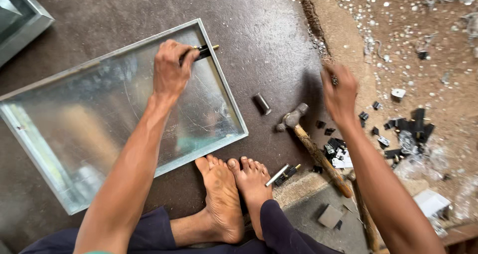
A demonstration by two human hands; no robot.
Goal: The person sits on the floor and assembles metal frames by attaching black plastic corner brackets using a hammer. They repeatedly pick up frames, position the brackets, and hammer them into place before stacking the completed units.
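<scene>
The left hand (171, 69) grips a black tool (201, 51) at the tray (230, 104) rim. The blurred right hand (339, 92) seems to pinch something small. The tool could slip and scratch the sheet; the hammer (311, 147) lies near the feet.

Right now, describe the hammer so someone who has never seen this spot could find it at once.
Start at the big shiny metal tray on the dark floor, then look past its right edge. There the hammer lies flat below the right hand, beside scattered small black parts. Its steel head and long wooden handle set it apart.
</scene>
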